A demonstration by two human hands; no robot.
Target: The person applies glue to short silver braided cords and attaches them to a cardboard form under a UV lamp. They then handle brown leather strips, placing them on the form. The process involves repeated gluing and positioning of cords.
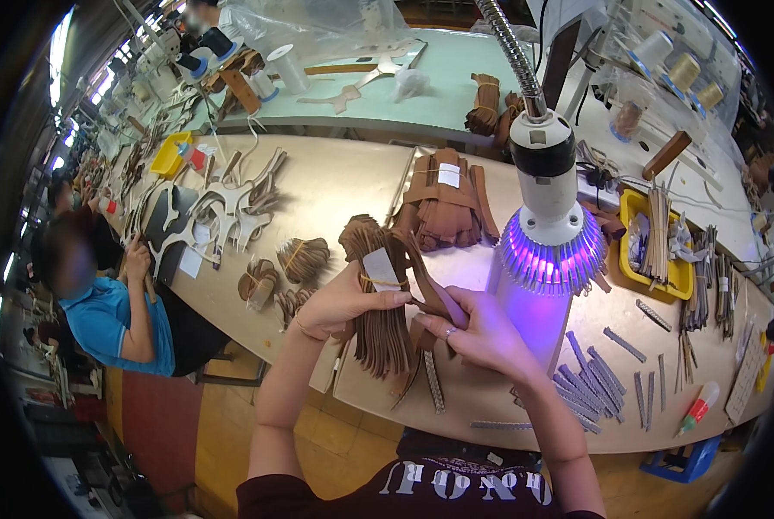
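Observation:
My left hand [339,304] grips a thick bundle of brown leather straps [380,298] tied with a rubber band and carrying a white tag. It holds the bundle upright above the bench edge. My right hand [482,331], with a ring on one finger, pinches a single brown strap [428,285] that bends off the top of the bundle. A grey studded strip [433,381] hangs below my right hand. Just to the right, a gooseneck lamp [549,216] glows violet over the beige workbench [335,186].
More brown strap bundles [447,201] and small bundles [303,258] lie on the bench. Several grey studded strips [590,381] lie at the right, near a yellow tray [659,246] and a glue bottle [696,408]. White cut shapes [231,203] lie left. A person in a blue shirt [114,316] sits at left.

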